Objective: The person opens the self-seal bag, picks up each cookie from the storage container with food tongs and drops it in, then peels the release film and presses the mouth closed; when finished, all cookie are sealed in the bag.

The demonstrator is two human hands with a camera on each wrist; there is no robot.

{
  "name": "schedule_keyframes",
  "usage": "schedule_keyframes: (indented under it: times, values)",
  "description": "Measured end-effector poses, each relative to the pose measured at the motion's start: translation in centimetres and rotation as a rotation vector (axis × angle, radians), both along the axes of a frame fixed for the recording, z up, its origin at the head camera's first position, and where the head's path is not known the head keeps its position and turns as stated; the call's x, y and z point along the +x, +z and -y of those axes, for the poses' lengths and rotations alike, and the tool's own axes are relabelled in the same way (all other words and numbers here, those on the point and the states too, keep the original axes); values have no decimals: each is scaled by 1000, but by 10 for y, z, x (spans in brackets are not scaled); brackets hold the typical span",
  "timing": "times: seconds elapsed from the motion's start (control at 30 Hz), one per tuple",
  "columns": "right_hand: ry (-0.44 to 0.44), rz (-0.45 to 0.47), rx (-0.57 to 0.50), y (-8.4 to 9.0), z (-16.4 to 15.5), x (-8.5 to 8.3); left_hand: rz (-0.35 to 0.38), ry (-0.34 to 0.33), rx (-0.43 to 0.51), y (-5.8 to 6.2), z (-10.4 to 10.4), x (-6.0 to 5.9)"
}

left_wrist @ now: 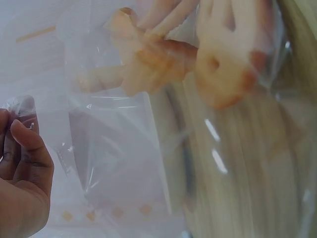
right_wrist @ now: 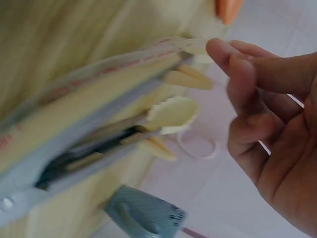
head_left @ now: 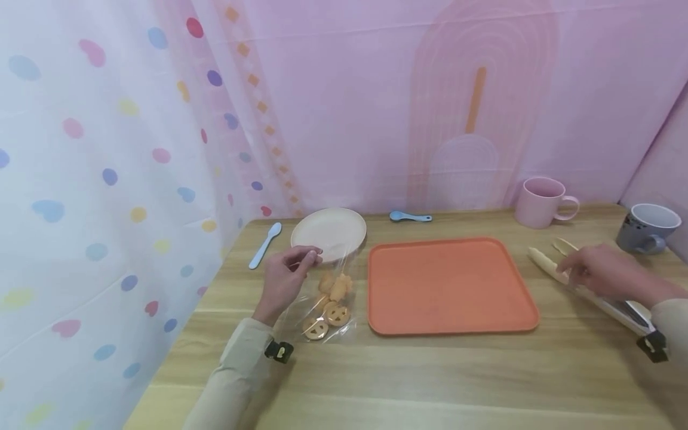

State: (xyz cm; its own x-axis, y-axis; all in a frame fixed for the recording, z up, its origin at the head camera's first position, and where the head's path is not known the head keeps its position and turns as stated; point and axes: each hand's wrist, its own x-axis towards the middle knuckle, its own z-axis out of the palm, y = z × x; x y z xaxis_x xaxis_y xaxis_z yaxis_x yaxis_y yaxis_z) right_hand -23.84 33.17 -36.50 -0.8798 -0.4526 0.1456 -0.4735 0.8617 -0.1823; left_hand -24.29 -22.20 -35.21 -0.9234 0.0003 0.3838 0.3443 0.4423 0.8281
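Note:
In the head view my left hand (head_left: 283,280) has its thumb and fingertips together at the top of a clear plastic bag (head_left: 306,319) of cookies (head_left: 337,313). Some cookies are round with cut-out faces; others have different shapes. The left wrist view shows the bag and cookies (left_wrist: 225,74) close up, beside the left hand (left_wrist: 25,173). Over on the right my right hand (head_left: 604,272) is at the cream tips of metal tongs (head_left: 604,306). Its fingers are bent near one end of the tongs (right_wrist: 99,119) in the right wrist view; a firm hold cannot be made out.
An orange tray (head_left: 451,286) lies between the hands. Behind the bag are a cream plate (head_left: 329,230) and a blue spoon (head_left: 265,246); another small blue spoon (head_left: 410,217) lies farther back. A pink mug (head_left: 539,203) and a grey mug (head_left: 642,230) stand beyond the tongs.

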Motion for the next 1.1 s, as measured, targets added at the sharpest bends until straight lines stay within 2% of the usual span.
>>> schedule_keyframes:
  times: [0.1,0.23,0.3,0.37,0.57,0.7,0.9,1.0,1.1]
  values:
    - [-43,-20,-17,8,4,1,0,2,6,0,-1,1]
    - [-77,-133,-42,17,16,3,-12,1,12,0,-1,2]
    - [-64,-183,-59,19,25,3,-14,-7,12,0,-2,1]
    - [-35,-188,-98,19,38,3,-19,-17,14,0,-3,2]
    - [125,-28,-268,27,98,-2,-63,-26,42,1,-5,5]
    - [189,151,-380,24,151,-13,-98,-30,56,5,-7,6]
    - [179,444,-579,3,236,-25,-212,-66,87,16,-17,9]
    - [192,500,-700,-7,266,-25,-295,-92,70,22,-24,13]
    - [192,523,-831,-12,282,-24,-360,-104,28,27,-31,17]
